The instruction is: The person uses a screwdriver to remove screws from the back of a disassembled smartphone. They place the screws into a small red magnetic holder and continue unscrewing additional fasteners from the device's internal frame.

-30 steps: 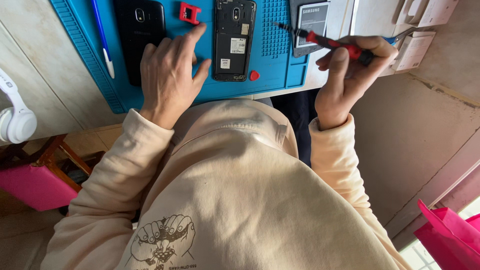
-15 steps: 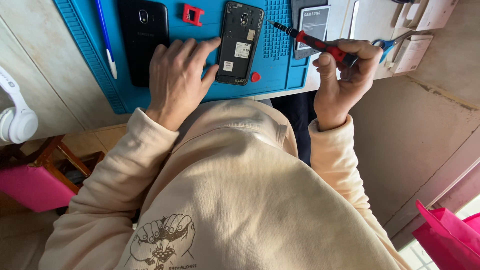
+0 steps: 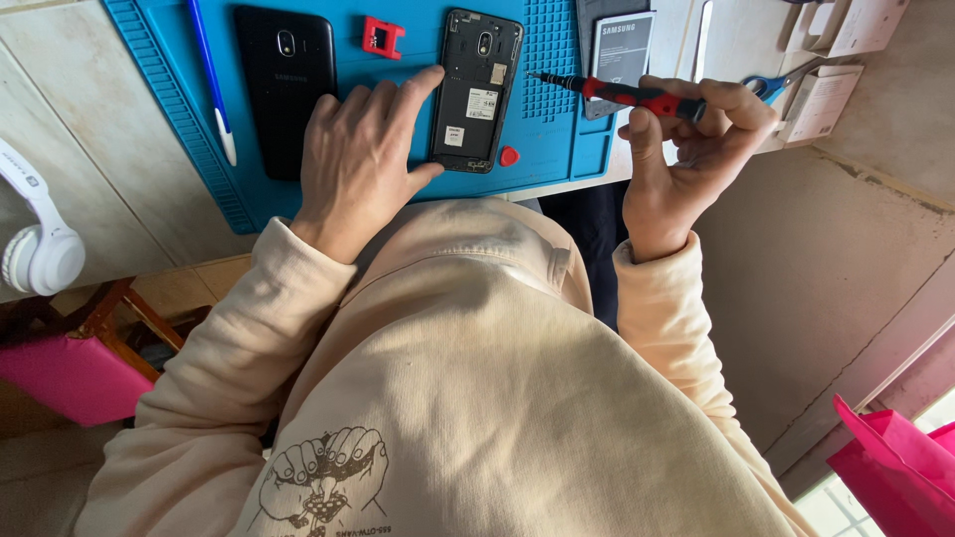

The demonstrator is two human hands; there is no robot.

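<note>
Pinching a red-and-black screwdriver [image 3: 637, 96] between thumb and curled fingers [image 3: 731, 99], the right hand [image 3: 686, 159] holds it nearly level above the surface, its metal tip aimed at the right edge of an opened phone [image 3: 476, 89]. The left hand [image 3: 363, 159] lies flat with fingers [image 3: 418, 88] spread, the forefinger touching the phone's left edge and steadying it; this hand grips nothing. The phone rests back-side up on a blue work mat [image 3: 199, 149], its cover off and black inner frame showing.

I judge the step to be undoing the frame screws: the tip is beside the phone, not yet seated. Seating it would call for tilting the driver upright over a screw head while the left hand keeps the phone from sliding.

Small pale rectangular labels sit on the phone's middle. A grey battery [image 3: 619, 50] with a white printed face lies just right of the mat's ridged patch. A separate black back cover [image 3: 288, 89] lies left of the hand, a red square clip [image 3: 382, 38] and a red round piece [image 3: 508, 156] nearby.
</note>
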